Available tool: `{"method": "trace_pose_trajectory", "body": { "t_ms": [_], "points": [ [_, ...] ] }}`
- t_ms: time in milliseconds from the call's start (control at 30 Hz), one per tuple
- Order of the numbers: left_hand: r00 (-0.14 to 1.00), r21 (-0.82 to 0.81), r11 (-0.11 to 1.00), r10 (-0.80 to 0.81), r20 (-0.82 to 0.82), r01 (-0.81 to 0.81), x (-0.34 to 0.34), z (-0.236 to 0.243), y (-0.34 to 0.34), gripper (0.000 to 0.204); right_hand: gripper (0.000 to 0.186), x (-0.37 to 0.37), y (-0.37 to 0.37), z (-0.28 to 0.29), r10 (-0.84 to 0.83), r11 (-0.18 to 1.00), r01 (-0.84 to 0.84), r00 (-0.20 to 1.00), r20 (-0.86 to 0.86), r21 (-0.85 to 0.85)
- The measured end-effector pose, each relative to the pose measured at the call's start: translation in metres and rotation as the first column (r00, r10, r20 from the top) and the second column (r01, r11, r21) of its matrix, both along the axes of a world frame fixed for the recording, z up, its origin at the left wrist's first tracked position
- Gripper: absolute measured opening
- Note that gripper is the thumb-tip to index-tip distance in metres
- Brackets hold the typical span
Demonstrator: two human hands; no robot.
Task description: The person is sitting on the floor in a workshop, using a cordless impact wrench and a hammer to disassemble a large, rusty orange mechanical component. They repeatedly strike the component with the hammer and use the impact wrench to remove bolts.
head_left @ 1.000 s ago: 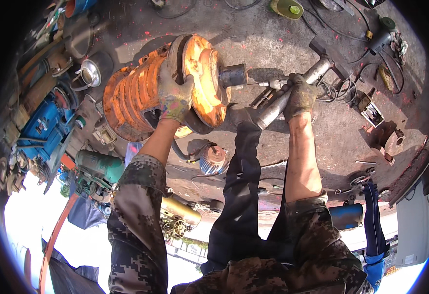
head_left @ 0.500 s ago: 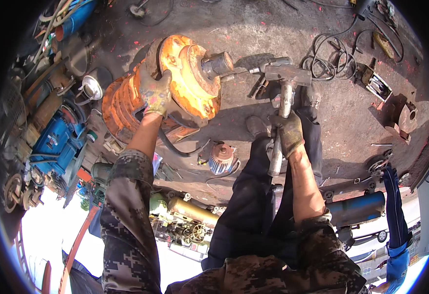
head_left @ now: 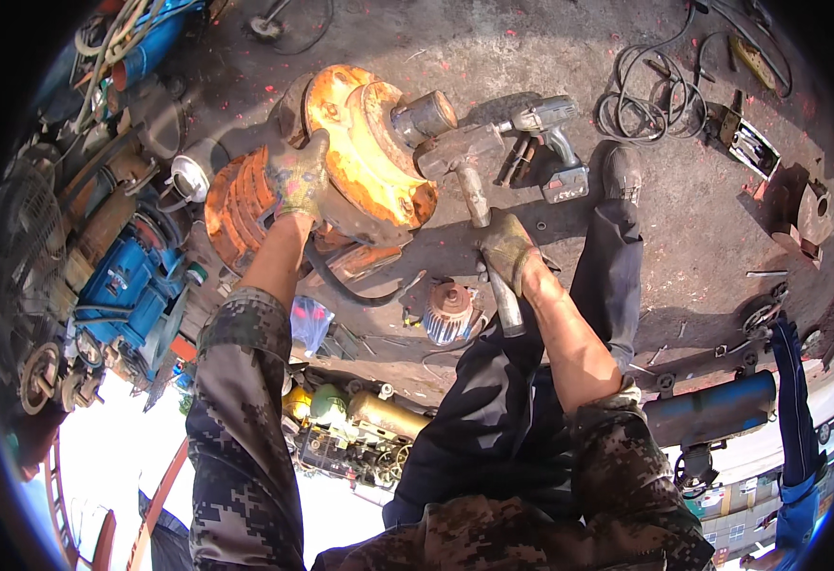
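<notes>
My left hand [head_left: 298, 178], in a stained work glove, lies on the ribbed housing [head_left: 236, 205] of an orange electric motor, thumb apart beside its yellow-orange flange [head_left: 341, 124]. A thick round shaft [head_left: 424, 118] sticks out of the flange to the right. My gloved right hand [head_left: 505, 246] is closed around the metal handle of a sledgehammer [head_left: 462, 152]. The hammer head is just below and right of the shaft end; whether they touch I cannot tell. Right of the head, a cordless impact wrench [head_left: 555, 138] lies on the ground.
A small finned motor [head_left: 450, 309] stands near my legs. Coiled cable [head_left: 650, 105] and a metal bracket [head_left: 750, 143] lie far right. Blue machinery [head_left: 122, 285] and a metal pot [head_left: 188, 178] crowd the left. Another person's sleeve [head_left: 796, 409] shows at the right edge.
My right hand and the sledgehammer have swung left toward the shaft end, uncovering the impact wrench. The left hand stays on the orange motor. The view has shifted slightly.
</notes>
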State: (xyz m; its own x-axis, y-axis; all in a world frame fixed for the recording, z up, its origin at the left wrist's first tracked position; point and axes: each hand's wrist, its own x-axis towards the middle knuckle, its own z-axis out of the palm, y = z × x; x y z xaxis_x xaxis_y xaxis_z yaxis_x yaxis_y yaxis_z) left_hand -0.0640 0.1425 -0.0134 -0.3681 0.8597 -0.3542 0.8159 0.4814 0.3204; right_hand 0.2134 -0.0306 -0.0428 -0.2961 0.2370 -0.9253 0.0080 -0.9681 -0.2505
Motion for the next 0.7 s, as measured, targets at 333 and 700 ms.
{"method": "trace_pose_trajectory", "body": {
  "t_ms": [333,700],
  "points": [
    [0.998,-0.065,0.997,0.046,0.051,-0.042,0.009,0.004,0.01,0.077,0.022,-0.017,0.009,0.016,-0.48,0.869,0.473,0.732,0.484,0.148],
    [0.986,-0.01,0.999,0.046,0.157,-0.045,0.015,0.011,0.003,0.077,0.009,0.091,0.084,0.06,-0.527,0.849,0.494,0.811,0.254,0.186]
  ]
}}
